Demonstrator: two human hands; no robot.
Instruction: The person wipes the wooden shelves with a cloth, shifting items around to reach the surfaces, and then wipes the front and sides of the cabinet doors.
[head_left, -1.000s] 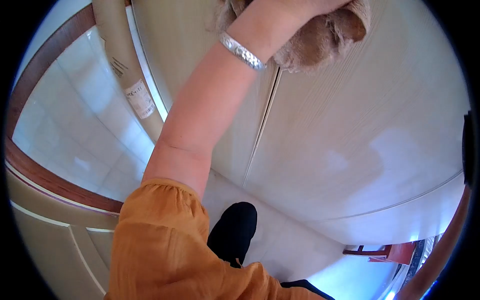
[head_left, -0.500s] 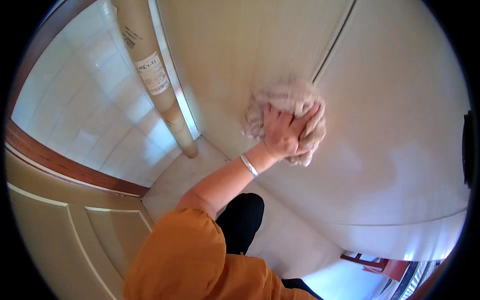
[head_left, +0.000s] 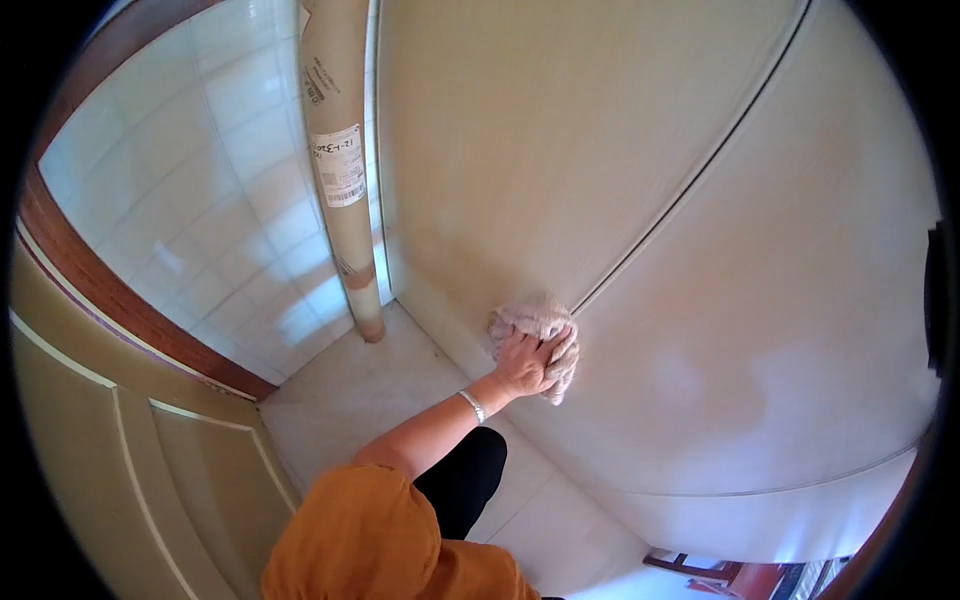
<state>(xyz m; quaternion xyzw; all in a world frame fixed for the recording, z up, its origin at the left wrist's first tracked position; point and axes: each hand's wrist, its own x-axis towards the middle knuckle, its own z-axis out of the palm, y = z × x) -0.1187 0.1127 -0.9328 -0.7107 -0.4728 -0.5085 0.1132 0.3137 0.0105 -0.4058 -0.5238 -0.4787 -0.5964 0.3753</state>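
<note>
A crumpled, pale pinkish-beige cloth [head_left: 545, 312] is pressed against the smooth cream panel [head_left: 560, 130], low down beside its dark seam. My left hand [head_left: 524, 366] lies over the cloth, fingers bent into its folds and gripping it. A silvery bracelet circles that wrist, and an orange sleeve covers the upper arm. My right hand is outside the view.
A long cardboard tube [head_left: 345, 230] with a white label leans in the corner against white tiles [head_left: 230, 130]. A panelled door [head_left: 210, 460] with wooden trim stands at left. Pale floor [head_left: 350, 385] lies below; a reddish wooden item [head_left: 750, 580] sits at lower right.
My left hand and the cloth have moved down along the panel, toward the floor. The head view has shifted too, with more of the seam and tube showing.
</note>
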